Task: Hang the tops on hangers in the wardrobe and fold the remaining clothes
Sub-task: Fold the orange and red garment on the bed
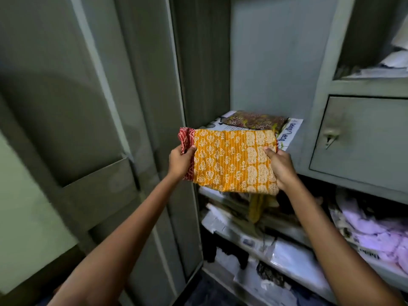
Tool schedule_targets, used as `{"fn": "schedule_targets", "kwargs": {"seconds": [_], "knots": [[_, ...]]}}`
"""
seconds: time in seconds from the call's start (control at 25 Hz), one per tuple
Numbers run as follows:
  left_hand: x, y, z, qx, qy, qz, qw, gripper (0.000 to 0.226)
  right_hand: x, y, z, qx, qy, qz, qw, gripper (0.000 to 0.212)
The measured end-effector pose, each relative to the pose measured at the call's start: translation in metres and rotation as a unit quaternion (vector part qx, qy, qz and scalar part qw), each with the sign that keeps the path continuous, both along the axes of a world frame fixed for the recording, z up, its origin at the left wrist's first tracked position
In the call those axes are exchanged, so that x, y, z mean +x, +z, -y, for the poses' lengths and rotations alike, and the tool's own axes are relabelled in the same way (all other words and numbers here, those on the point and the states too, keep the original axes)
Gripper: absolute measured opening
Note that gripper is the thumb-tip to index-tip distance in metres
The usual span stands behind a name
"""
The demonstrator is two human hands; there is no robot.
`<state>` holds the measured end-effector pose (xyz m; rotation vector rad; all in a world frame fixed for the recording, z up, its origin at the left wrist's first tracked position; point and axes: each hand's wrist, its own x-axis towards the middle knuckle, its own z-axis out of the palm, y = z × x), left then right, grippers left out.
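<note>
A folded orange printed garment [229, 160] with a red edge is held flat in front of the open grey wardrobe [265, 62]. My left hand [180, 162] grips its left red edge, thumb on top. My right hand [281, 166] grips its right edge. The garment hovers just before a paper-lined shelf [291, 131], where a folded dark brown printed garment [254, 120] lies at the back.
The wardrobe's door [88, 129] stands open on the left. A locker door with a handle [331, 132] is at right. Lower shelves hold packets, a yellow cloth [256, 208] and lilac clothes [375, 235]. An upper right compartment holds white items.
</note>
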<state>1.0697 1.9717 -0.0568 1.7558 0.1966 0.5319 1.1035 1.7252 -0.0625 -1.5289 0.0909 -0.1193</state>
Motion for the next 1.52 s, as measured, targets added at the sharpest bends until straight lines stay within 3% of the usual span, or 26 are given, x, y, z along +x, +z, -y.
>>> {"fn": "schedule_targets", "kwargs": {"seconds": [0.2,0.52,0.76,1.0,1.16,1.36,1.44,1.52], "knots": [[0.112,0.034,0.005,0.01,0.005,0.014,1.0,0.015,0.092,0.031,0.003,-0.012,-0.052,0.017,0.998,0.045],[0.313,0.066,0.029,0.051,-0.058,0.0,0.997,0.014,0.25,0.065,0.017,-0.043,-0.208,0.031,0.977,0.008],[0.442,0.075,0.06,0.077,-0.114,-0.039,0.99,0.024,0.347,0.064,0.041,-0.09,-0.316,-0.034,0.944,0.024],[0.502,0.005,0.064,0.167,-0.127,-0.136,0.968,0.035,0.381,0.012,0.048,-0.174,-0.317,-0.117,0.925,0.028],[0.51,0.012,0.065,0.148,-0.106,-0.107,0.977,0.029,0.391,0.017,0.054,-0.185,-0.314,-0.096,0.926,0.027],[0.503,0.009,0.062,0.239,-0.09,-0.172,0.951,0.035,0.384,0.009,0.048,-0.302,-0.294,-0.135,0.897,0.025],[0.498,0.023,0.07,0.331,-0.047,-0.112,0.936,0.038,0.386,0.022,0.042,-0.419,-0.32,-0.131,0.839,0.037],[0.495,0.038,0.085,0.359,-0.078,0.023,0.93,0.045,0.392,0.036,0.029,-0.487,-0.328,-0.058,0.807,0.048]]}}
